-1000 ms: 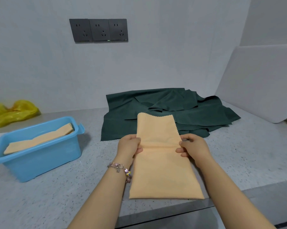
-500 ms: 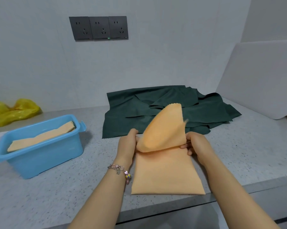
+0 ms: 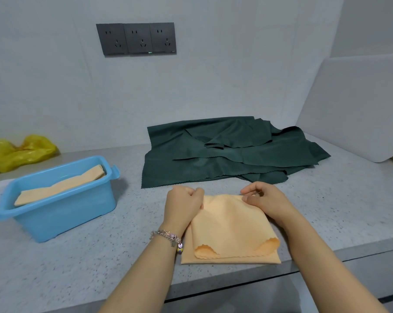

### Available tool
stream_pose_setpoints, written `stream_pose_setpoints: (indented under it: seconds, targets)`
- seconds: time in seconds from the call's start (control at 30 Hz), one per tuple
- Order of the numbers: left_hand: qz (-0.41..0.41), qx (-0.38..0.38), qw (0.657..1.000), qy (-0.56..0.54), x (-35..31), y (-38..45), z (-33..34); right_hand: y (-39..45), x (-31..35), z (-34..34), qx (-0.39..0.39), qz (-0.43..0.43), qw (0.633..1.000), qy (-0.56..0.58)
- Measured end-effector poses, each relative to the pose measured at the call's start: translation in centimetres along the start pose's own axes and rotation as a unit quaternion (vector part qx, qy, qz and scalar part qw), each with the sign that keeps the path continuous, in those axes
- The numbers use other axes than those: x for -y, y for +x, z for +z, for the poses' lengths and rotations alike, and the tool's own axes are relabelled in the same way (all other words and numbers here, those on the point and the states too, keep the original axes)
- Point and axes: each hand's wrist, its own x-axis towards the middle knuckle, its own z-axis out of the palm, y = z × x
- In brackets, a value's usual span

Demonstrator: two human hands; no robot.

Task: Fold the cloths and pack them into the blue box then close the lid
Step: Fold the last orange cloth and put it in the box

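Observation:
An orange cloth (image 3: 230,231) lies on the grey counter near its front edge, doubled over toward me, its wavy upper edge resting loosely just short of the lower edge. My left hand (image 3: 183,205) pinches the fold's far left corner and my right hand (image 3: 264,201) pinches its far right corner. The blue box (image 3: 62,213) stands open at the left, with a folded orange cloth (image 3: 60,185) inside it. A pile of dark green cloths (image 3: 227,152) lies spread out behind my hands. No lid is identifiable.
A crumpled yellow plastic bag (image 3: 17,152) lies at the far left against the wall. A white board (image 3: 358,105) leans at the right. Dark wall sockets (image 3: 136,38) sit above. The counter's front edge (image 3: 236,290) runs just below the cloth.
The far half of the orange cloth was lifted, swung over toward me and now lies on the near half. Both hands stayed at the fold line.

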Motion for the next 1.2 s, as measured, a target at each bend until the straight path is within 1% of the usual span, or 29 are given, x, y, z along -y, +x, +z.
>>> stream_pose_setpoints:
  seconds: [0.1, 0.23, 0.43, 0.6, 0.7, 0.73, 0.8, 0.87, 0.9, 1.0, 1.07, 1.13, 1.2]
  targets:
    - [0.026, -0.003, 0.999, 0.028, 0.1, 0.1, 0.1, -0.2, -0.3, -0.1, 0.012, -0.024, 0.999, -0.036]
    - [0.061, 0.048, 0.988, 0.13, 0.7, 0.3, 0.0, -0.4, -0.6, 0.2, 0.016, -0.073, 0.992, -0.103]
    - [0.026, 0.161, 0.984, 0.071, 1.3, 0.8, -1.4, -0.9, -0.8, 0.0, 0.075, -0.114, 0.983, -0.122]
    - [0.064, 0.192, 0.975, 0.089, 1.8, 0.5, -2.4, -1.1, -0.8, -0.2, 0.089, -0.135, 0.974, -0.158]
    - [0.052, 0.23, 0.967, 0.092, 1.3, 0.2, -3.0, -1.3, -0.6, -0.1, 0.097, -0.13, 0.975, -0.155]
    - [0.049, 0.24, 0.963, 0.112, 0.6, 0.2, -3.2, -1.4, -0.3, -0.2, 0.101, -0.125, 0.976, -0.15]
    - [0.059, 0.232, 0.945, 0.223, -0.7, 0.4, -3.2, -1.5, -0.1, 0.0, 0.117, -0.113, 0.977, -0.142]
    - [0.091, 0.231, 0.907, 0.34, -2.6, 0.5, -2.6, -1.7, 0.0, 0.0, 0.122, -0.109, 0.976, -0.145]
    - [0.102, 0.252, 0.888, 0.371, -3.4, 0.3, -2.1, -1.8, 0.1, -0.1, 0.122, -0.108, 0.976, -0.146]
    - [0.088, 0.324, 0.848, 0.409, -3.9, -0.6, -0.6, -1.7, 0.1, -0.2, 0.132, -0.105, 0.972, -0.162]
    - [0.1, 0.334, 0.829, 0.437, -2.4, -1.3, -0.4, -1.8, -0.1, -0.3, 0.143, -0.102, 0.966, -0.187]
    - [0.122, 0.325, 0.825, 0.447, -0.5, -2.0, -0.4, -1.7, -0.4, -0.5, 0.153, -0.106, 0.96, -0.211]
    - [0.14, 0.304, 0.838, 0.431, 0.7, -2.5, -0.3, -1.7, -0.4, -0.5, 0.159, -0.104, 0.954, -0.234]
